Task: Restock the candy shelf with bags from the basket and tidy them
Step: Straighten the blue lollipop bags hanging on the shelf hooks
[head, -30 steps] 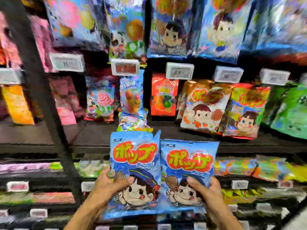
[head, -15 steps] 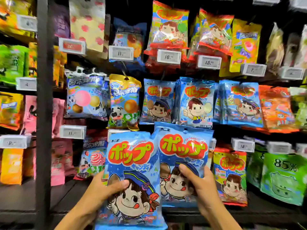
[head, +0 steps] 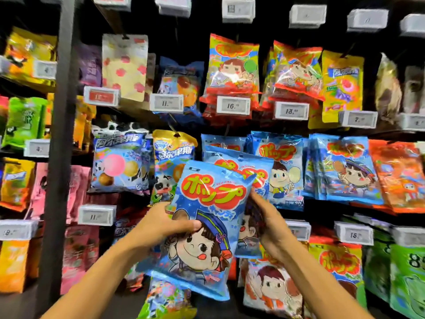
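My left hand [head: 161, 224] grips a blue candy bag [head: 204, 229] with a cartoon girl's face, thumb across its front. Behind it and partly hidden sits a second blue bag [head: 241, 164] of the same kind, gripped at its right edge by my right hand [head: 271, 229]. Both bags are held up in front of the shelf, just before a hanging row of matching blue bags [head: 280, 166] on the middle level. The basket is out of view.
Hanging candy bags fill every shelf level: red-and-yellow bags [head: 232, 70] above, cow-print lollipop bags [head: 119, 160] to the left, orange bags [head: 397, 173] to the right. White price tags [head: 233, 105] line the rails. A dark upright post [head: 57, 157] stands at left.
Both hands rose with the bags toward the middle row. The bags were side by side; now the left one overlaps the front of the right one. The view tilted upward.
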`<state>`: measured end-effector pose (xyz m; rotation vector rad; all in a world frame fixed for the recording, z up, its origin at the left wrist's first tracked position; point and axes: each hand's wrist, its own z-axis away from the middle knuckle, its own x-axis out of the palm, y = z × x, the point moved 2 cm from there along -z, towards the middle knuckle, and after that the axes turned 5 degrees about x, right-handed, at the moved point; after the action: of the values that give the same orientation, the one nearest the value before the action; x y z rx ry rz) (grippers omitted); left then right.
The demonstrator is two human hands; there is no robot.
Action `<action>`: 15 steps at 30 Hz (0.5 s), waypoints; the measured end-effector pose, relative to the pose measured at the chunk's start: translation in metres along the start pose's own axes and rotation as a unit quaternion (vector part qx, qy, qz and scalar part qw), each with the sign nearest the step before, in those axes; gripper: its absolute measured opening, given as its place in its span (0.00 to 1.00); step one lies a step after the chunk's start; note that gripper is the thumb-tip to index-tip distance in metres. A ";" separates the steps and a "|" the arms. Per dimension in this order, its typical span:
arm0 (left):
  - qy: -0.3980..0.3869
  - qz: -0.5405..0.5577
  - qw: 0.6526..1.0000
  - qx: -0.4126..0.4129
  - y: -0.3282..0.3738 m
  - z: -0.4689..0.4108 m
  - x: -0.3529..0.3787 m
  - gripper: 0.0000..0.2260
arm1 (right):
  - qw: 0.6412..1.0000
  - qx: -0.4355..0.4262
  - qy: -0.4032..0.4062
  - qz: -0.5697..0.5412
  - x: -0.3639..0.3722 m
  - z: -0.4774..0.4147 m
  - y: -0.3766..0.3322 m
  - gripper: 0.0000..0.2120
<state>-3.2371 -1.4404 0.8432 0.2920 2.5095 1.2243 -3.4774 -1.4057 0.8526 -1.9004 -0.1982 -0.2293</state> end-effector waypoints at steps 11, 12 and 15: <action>0.030 0.033 0.999 0.011 0.007 -0.072 -0.017 0.20 | 0.998 -0.009 0.058 0.011 0.030 -0.101 -0.093 0.27; 0.030 0.024 0.999 0.012 0.007 -0.078 -0.018 0.20 | 0.997 -0.006 0.072 0.022 0.033 -0.109 -0.098 0.24; 0.045 0.032 0.998 0.011 0.002 -0.093 -0.021 0.21 | 0.991 -0.021 0.122 0.054 0.038 -0.131 -0.109 0.26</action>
<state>-3.2533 -1.5134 0.9024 0.3325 2.6106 1.2624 -3.4759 -1.4916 1.0046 -1.8992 0.0750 -0.3911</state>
